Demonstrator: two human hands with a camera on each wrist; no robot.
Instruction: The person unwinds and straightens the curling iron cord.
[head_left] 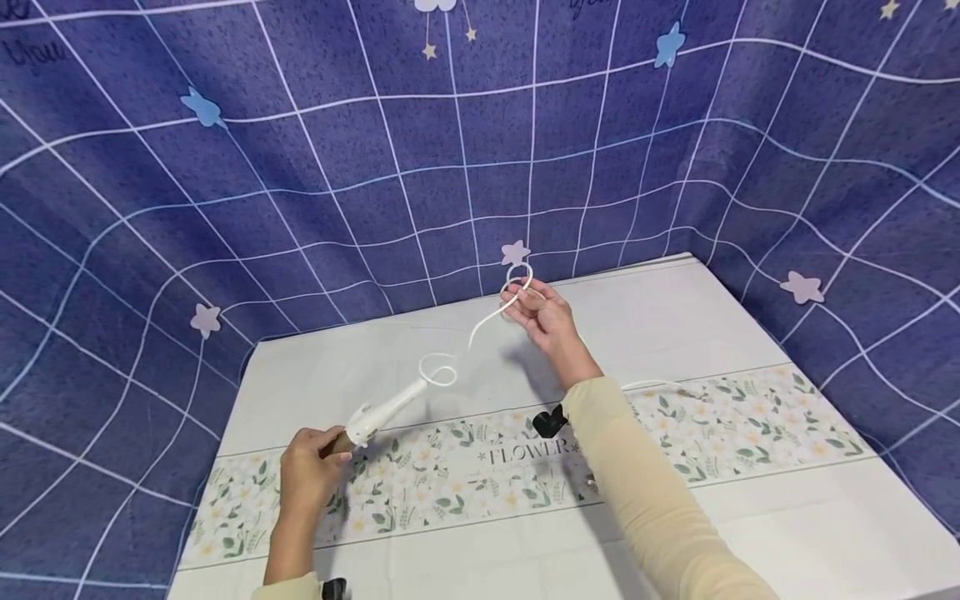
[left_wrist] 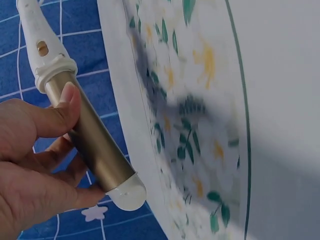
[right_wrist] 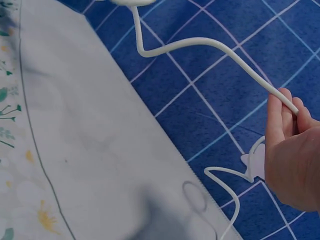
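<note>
A curling iron with a white handle and a gold barrel is held above the table on the left. My left hand grips it by the barrel, thumb on one side and fingers on the other; the rounded white tip sticks out past the fingers. From the handle's far end the white cord makes loose loops and rises to my right hand. That hand pinches the cord between thumb and fingers, and more cord hangs down behind it in the right wrist view.
The white table has a flower-printed band across it with the word FLOWER. Another stretch of cord lies on the table to the right of my sleeve. A dark blue grid-patterned curtain hangs behind and along both sides.
</note>
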